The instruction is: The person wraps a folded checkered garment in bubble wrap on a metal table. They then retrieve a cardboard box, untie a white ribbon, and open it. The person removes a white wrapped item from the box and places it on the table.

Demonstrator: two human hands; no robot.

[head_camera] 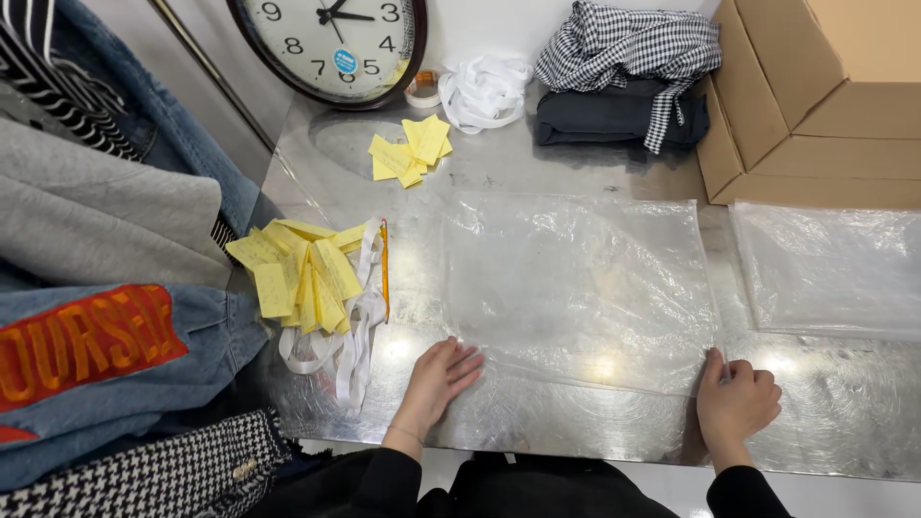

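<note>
A person's left hand [436, 379] lies flat, fingers spread, on the near-left corner of a clear bag [576, 288] on a steel table [844, 412], while the right hand [734, 398] pinches its near-right corner, beside yellow slips [297, 273].

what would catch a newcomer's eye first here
The big clear plastic bag lying flat mid-table stands out, with the left hand pressed flat at its near left corner and the right hand pinching its near right corner. Left of it, a bright fan of yellow paper slips lies on white ribbons beside an orange pencil. A large round wall clock leans at the table's far edge.
</note>
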